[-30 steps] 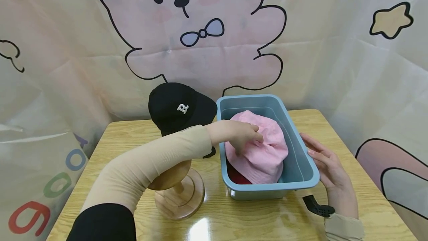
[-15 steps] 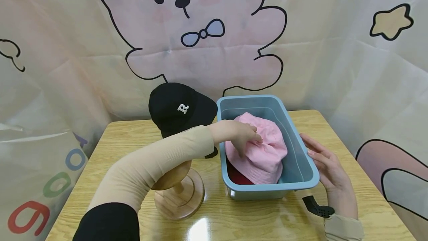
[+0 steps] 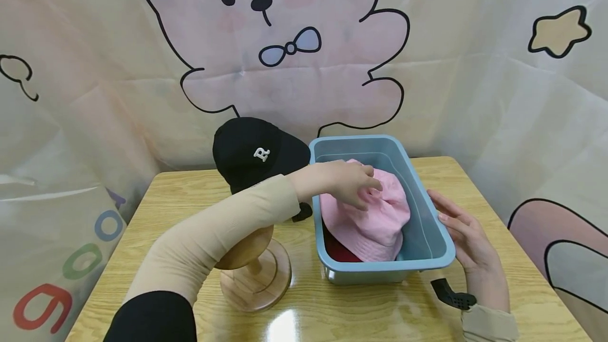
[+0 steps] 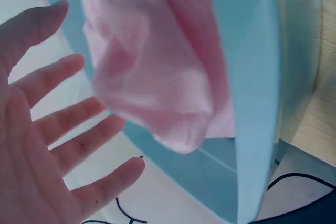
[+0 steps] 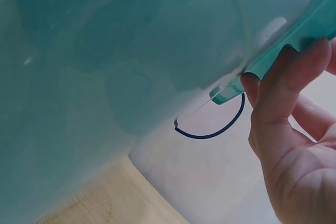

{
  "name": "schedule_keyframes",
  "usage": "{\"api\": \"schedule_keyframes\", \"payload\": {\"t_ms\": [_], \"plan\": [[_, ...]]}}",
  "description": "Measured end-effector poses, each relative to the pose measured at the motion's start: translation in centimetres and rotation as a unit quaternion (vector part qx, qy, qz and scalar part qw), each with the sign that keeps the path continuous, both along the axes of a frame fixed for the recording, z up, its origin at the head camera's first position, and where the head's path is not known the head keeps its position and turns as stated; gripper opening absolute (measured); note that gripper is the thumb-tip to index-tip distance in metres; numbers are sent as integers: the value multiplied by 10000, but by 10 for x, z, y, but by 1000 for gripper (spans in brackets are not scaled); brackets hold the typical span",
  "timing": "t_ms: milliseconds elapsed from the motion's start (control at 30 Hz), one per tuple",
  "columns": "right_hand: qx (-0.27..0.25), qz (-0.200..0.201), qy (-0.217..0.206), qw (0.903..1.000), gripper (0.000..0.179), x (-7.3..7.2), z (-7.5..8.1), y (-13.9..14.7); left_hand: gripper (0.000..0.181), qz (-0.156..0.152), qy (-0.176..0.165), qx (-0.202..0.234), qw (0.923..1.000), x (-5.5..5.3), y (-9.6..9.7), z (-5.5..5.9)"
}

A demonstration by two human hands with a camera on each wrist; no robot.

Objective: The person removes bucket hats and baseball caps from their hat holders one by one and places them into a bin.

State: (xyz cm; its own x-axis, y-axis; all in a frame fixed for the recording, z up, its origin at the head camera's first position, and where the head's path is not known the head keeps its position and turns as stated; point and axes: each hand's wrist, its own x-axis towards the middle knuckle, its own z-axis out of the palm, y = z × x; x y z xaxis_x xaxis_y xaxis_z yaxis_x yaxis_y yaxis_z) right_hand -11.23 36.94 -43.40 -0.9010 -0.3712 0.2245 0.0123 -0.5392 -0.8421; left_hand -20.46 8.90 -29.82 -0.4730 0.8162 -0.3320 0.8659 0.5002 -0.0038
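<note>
My left hand [image 3: 349,181] hovers over a pink cloth hat [image 3: 380,226] inside a light blue plastic bin [image 3: 389,266]. In the left wrist view, the fingers of that hand [image 4: 31,145] are spread and hold nothing, and the hat [image 4: 147,66] bunches up beside them. My right hand [image 3: 475,241] grips the bin's right rim, thumb near the top edge. The right wrist view has its bent fingers [image 5: 283,85] at the rim. Something dark red [image 3: 338,249] peeks out under the hat; its kind is hidden.
Left of the bin, a black cap [image 3: 247,149] with a white letter R sits raised, its support hidden behind my left forearm. A round wooden stand [image 3: 256,278] is partly covered by that arm. Everything stands on a wooden table [image 3: 361,315] before a printed curtain.
My left hand has lifted slightly off the pink hat and its fingers have loosened. The hat stays in the bin. My right hand remains at the rim.
</note>
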Motion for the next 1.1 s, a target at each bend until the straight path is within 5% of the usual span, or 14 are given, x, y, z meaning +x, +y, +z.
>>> {"api": "schedule_keyframes", "payload": {"t_ms": [600,900,1100], "plan": [[41,-63,-19,10000,52,-1,-3,0,44,1091,-85,984,9891,-15,-26,38],[96,-78,-51,9999,52,-1,-1,0,44,1513,-148,1702,9736,-25,-51,60],[48,-8,-72,10000,52,-3,-4,1,45,1700,-46,1845,9680,-32,-65,65]]}}
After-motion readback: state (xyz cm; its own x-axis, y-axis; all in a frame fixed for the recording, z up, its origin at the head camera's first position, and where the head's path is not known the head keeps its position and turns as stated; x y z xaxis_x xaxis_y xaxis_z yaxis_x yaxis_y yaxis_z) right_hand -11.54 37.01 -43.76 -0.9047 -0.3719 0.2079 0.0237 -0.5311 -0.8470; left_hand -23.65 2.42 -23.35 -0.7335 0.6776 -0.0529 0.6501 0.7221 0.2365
